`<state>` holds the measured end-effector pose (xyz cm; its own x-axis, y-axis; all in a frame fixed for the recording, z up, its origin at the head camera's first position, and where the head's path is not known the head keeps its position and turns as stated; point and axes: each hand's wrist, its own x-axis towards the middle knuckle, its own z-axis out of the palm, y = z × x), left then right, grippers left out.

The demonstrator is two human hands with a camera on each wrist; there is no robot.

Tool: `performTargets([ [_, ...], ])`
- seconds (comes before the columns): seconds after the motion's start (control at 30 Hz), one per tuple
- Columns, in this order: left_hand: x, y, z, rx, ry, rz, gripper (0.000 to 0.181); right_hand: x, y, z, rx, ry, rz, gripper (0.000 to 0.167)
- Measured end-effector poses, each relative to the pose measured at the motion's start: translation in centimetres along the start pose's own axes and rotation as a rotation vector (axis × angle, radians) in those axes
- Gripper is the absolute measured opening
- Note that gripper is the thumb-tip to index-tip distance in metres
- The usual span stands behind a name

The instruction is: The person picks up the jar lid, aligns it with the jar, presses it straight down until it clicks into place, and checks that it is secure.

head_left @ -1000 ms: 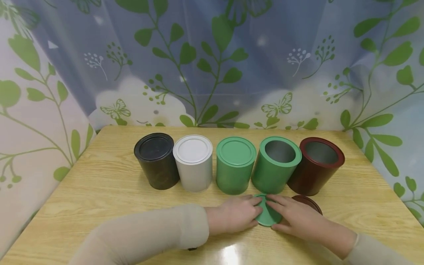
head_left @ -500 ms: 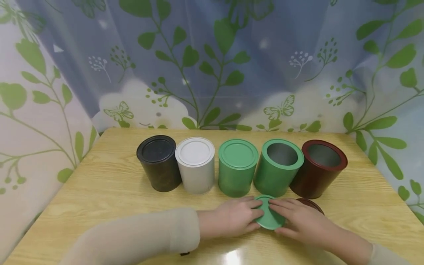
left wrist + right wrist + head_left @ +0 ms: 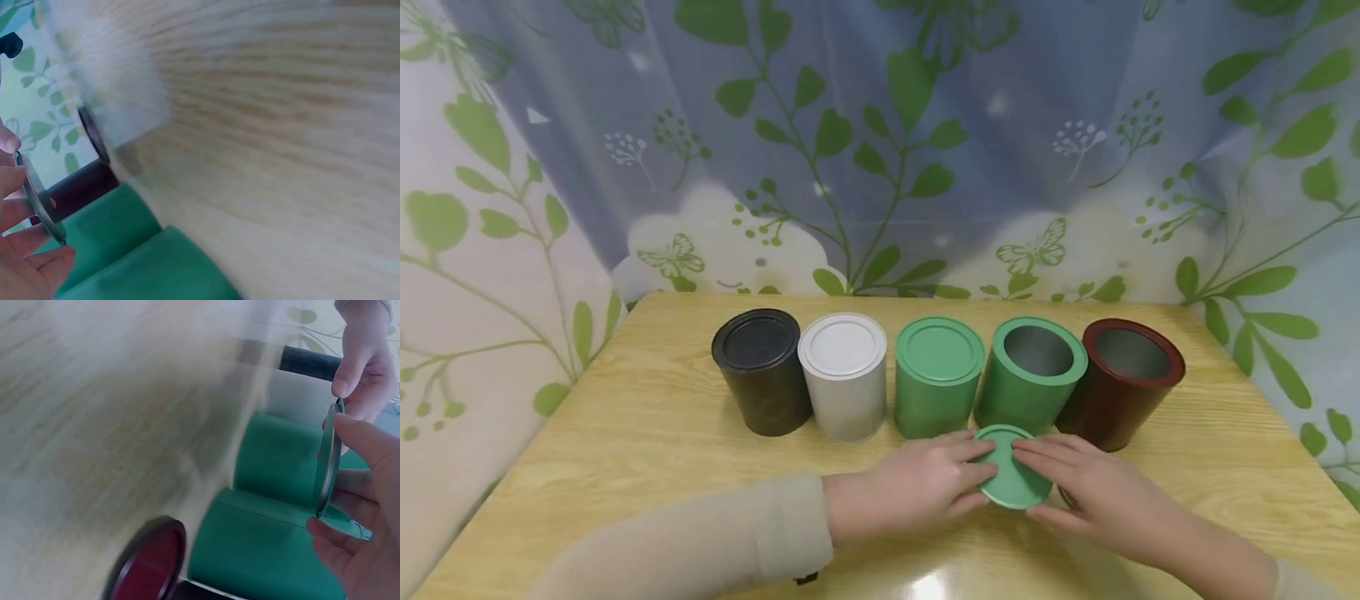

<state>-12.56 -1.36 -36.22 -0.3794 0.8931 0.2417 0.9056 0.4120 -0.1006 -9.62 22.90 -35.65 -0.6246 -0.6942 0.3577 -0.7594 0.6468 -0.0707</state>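
Both hands hold a green can lid (image 3: 1017,477) by its rim, the left hand (image 3: 917,485) at its left side and the right hand (image 3: 1101,504) at its right. Each wrist view shows the lid edge-on, raised off the table between fingers and thumbs. Just behind it stands a green can (image 3: 1021,402) with an open top, partly covered by the lid. A dark red can (image 3: 1101,408), also open, leans close on the right. The dark red lid (image 3: 150,559) lies on the table, almost wholly hidden by the right hand in the head view.
Left of the open cans stand a lidded green can (image 3: 938,404), a white can (image 3: 846,404) and a black can (image 3: 767,396), all in one row. The wooden table (image 3: 647,400) ends at a leaf-patterned curtain (image 3: 865,167) behind.
The green lid has been lifted off the table by both hands and moved slightly up toward the open green can. The right hand now covers the dark red lid. The cans stay in place.
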Motion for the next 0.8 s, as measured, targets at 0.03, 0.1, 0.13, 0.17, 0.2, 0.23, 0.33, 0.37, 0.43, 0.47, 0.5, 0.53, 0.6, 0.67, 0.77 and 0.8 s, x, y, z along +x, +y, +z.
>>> performTargets([
  [0.03,0.0,0.0,-0.2,0.003,0.006,-0.003,0.038,0.1,0.0,-0.2,0.000,0.011,-0.006,0.059],
  [0.1,0.1,-0.1,-0.7,-0.003,0.024,-0.006,0.038,0.3,0.1,-0.7,-0.002,0.029,-0.014,0.059],
  [0.13,0.1,-0.1,-0.9,0.000,0.035,-0.005,0.038,0.4,0.1,-0.9,-0.001,0.036,-0.018,0.059],
  [0.17,0.2,-0.2,-1.2,-0.004,0.045,-0.004,0.038,0.4,0.2,-1.2,0.003,0.044,-0.021,0.058],
  [0.2,0.2,-0.2,-1.4,-0.011,0.053,-0.004,0.038,0.4,0.2,-1.4,0.008,0.050,-0.020,0.057],
  [0.23,0.3,-0.2,-1.6,-0.016,0.060,-0.004,0.038,0.4,0.3,-1.7,0.015,0.058,-0.024,0.057],
  [0.33,0.6,-0.2,-2.2,-0.016,0.065,-0.001,0.038,0.3,0.4,-2.3,0.042,0.074,-0.032,0.055],
  [0.37,0.7,-0.2,-2.4,-0.018,0.062,-0.001,0.038,0.3,0.4,-2.5,0.046,0.077,-0.032,0.055],
  [0.43,0.9,-0.1,-2.7,-0.016,0.061,-0.001,0.038,0.2,0.5,-2.7,0.046,0.079,-0.029,0.055],
  [0.47,1.0,-0.1,-2.8,-0.014,0.060,0.003,0.038,0.1,0.5,-2.8,0.048,0.076,-0.026,0.055],
  [0.5,1.1,0.0,-2.8,-0.016,0.062,0.004,0.038,0.0,0.6,-2.9,0.048,0.077,-0.026,0.055],
  [0.53,1.2,0.0,-2.8,-0.014,0.063,0.005,0.038,-0.1,0.7,-2.9,0.050,0.078,-0.029,0.055],
  [0.6,1.4,0.2,-2.9,-0.010,0.069,0.006,0.038,-0.4,0.9,-3.0,0.056,0.077,-0.029,0.056],
  [0.67,1.7,0.3,-2.9,-0.003,0.078,0.008,0.038,-0.6,1.2,-3.1,0.058,0.074,-0.030,0.058],
  [0.77,2.2,0.5,-3.0,-0.002,0.101,0.018,0.037,-0.9,1.4,-3.7,0.049,0.061,-0.014,0.062],
  [0.8,2.3,0.6,-3.1,-0.001,0.109,0.024,0.037,-1.0,1.4,-3.9,0.043,0.056,-0.007,0.063],
])
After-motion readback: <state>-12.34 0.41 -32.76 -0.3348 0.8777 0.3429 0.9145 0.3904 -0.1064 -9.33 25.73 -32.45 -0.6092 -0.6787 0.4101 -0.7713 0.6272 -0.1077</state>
